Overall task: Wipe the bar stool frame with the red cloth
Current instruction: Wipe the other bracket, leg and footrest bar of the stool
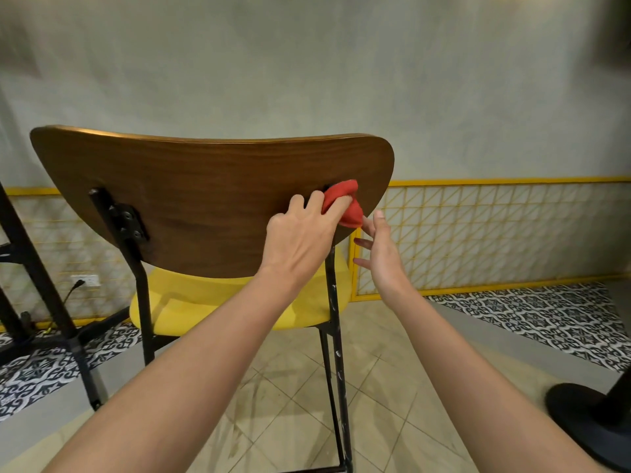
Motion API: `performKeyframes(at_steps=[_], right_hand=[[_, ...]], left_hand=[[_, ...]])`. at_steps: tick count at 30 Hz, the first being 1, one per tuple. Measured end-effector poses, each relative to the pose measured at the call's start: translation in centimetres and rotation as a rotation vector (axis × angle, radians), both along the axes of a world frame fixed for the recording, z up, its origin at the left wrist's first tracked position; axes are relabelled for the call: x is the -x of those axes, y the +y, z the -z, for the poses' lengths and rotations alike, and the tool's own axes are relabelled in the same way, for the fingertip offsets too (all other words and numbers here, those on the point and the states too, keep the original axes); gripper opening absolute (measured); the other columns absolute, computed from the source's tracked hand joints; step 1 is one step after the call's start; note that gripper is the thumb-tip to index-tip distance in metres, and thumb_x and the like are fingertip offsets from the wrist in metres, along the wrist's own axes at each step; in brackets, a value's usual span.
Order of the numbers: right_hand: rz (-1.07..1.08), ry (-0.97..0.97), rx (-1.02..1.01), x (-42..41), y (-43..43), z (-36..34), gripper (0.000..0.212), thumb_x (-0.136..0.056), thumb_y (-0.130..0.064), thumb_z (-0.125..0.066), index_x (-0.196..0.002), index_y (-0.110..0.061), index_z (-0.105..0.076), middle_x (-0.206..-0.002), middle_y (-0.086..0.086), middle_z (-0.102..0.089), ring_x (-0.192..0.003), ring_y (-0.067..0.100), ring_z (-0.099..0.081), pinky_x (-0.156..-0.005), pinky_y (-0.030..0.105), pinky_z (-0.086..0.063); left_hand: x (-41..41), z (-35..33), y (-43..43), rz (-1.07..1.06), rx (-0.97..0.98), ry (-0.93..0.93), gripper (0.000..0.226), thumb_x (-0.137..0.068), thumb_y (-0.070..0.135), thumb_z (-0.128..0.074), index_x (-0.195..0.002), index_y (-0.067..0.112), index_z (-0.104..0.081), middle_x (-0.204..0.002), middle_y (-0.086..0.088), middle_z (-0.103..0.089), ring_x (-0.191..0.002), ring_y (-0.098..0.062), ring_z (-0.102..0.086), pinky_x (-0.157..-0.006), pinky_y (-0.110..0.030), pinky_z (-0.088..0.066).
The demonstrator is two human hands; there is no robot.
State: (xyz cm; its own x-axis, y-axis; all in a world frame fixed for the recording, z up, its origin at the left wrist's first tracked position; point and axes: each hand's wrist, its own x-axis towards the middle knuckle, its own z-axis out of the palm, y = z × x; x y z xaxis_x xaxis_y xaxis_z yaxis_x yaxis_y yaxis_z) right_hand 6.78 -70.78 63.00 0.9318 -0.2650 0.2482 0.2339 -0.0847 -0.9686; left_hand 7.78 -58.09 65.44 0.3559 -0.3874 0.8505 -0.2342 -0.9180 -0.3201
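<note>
Our left hand (300, 233) squeezes the soft, light cloth (345, 202) in curled fingers, up where the hard black frame (333, 302) meets the wooden back (205, 199), while our right hand (380, 249) hovers just beside with fingers spread; we think wrapping it round that thin frame works best.

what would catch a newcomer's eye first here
The red cloth stands out, bunched in the left hand against the right side of the bar stool's curved wooden backrest, in mid-frame. Just below it is the bright yellow seat, and the right hand hovers open beside the cloth.
</note>
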Motion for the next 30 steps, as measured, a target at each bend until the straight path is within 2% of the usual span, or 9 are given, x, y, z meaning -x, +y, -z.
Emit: performKeyframes(at_steps=[4,9,15,18,24,27,30], right_hand=[[-0.014,0.005,0.007,0.0,0.0,0.3,0.057,-0.097,-0.053,-0.013,-0.136,-0.026,-0.045,-0.139,-0.003,-0.046,-0.123,0.016,-0.045,-0.101,0.042,-0.040],[-0.004,0.039,0.005,-0.2,-0.3,1.1,0.056,-0.098,-0.052,-0.014,-0.139,-0.025,-0.042,-0.142,0.000,-0.043,-0.123,0.016,-0.046,-0.104,0.044,-0.039],[0.012,0.049,0.017,-0.4,-0.9,1.9,0.057,-0.098,-0.052,-0.013,-0.140,-0.025,-0.039,-0.143,-0.004,-0.042,-0.121,0.014,-0.046,-0.104,0.045,-0.039],[-0.009,0.053,0.027,-0.3,-0.7,2.3,0.057,-0.098,-0.052,-0.014,-0.141,-0.025,-0.038,-0.144,-0.005,-0.041,-0.121,0.014,-0.045,-0.103,0.042,-0.039],[-0.015,0.085,0.048,-0.2,-0.4,3.0,0.059,-0.097,-0.055,-0.014,-0.141,-0.024,-0.038,-0.144,-0.003,-0.041,-0.124,0.014,-0.044,-0.105,0.041,-0.038],[-0.021,0.096,0.064,-0.3,-0.4,3.2,0.060,-0.096,-0.056,-0.015,-0.142,-0.025,-0.037,-0.145,-0.003,-0.040,-0.124,0.014,-0.044,-0.106,0.043,-0.036],[-0.011,0.091,0.063,-0.3,-0.6,3.1,0.059,-0.096,-0.056,-0.016,-0.141,-0.024,-0.038,-0.143,-0.002,-0.042,-0.123,0.015,-0.045,-0.105,0.043,-0.038]], left_hand=[[-0.4,1.3,0.5,0.016,-0.016,0.029,0.039,-0.085,0.023,-0.065,-0.123,0.029,-0.057,-0.081,-0.002,-0.057,-0.060,-0.020,-0.051,-0.039,-0.023,-0.022],[-0.5,4.9,0.6,0.043,-0.072,0.161,0.045,-0.079,0.019,-0.072,-0.121,0.029,-0.060,-0.074,-0.003,-0.055,-0.056,-0.021,-0.049,-0.038,-0.021,-0.021],[-1.1,4.0,1.2,0.038,-0.063,0.069,0.046,-0.086,0.017,-0.058,-0.129,0.034,-0.054,-0.078,-0.003,-0.056,-0.059,-0.021,-0.050,-0.041,-0.022,-0.021],[-1.2,4.9,1.1,0.047,-0.012,0.116,0.051,-0.084,0.016,-0.065,-0.130,0.034,-0.053,-0.080,-0.004,-0.057,-0.059,-0.020,-0.051,-0.040,-0.022,-0.024],[-0.7,7.2,0.3,0.032,-0.065,0.240,0.050,-0.072,0.016,-0.077,-0.118,0.033,-0.063,-0.071,-0.002,-0.055,-0.063,-0.022,-0.052,-0.039,-0.020,-0.022],[-0.7,6.9,0.4,0.030,-0.053,0.211,0.049,-0.073,0.017,-0.076,-0.116,0.035,-0.064,-0.071,0.000,-0.055,-0.066,-0.022,-0.052,-0.041,-0.021,-0.020],[-0.7,6.0,1.0,0.021,0.033,0.144,0.050,-0.081,0.019,-0.069,-0.125,0.039,-0.057,-0.076,0.000,-0.056,-0.066,-0.021,-0.050,-0.042,-0.022,-0.020]])
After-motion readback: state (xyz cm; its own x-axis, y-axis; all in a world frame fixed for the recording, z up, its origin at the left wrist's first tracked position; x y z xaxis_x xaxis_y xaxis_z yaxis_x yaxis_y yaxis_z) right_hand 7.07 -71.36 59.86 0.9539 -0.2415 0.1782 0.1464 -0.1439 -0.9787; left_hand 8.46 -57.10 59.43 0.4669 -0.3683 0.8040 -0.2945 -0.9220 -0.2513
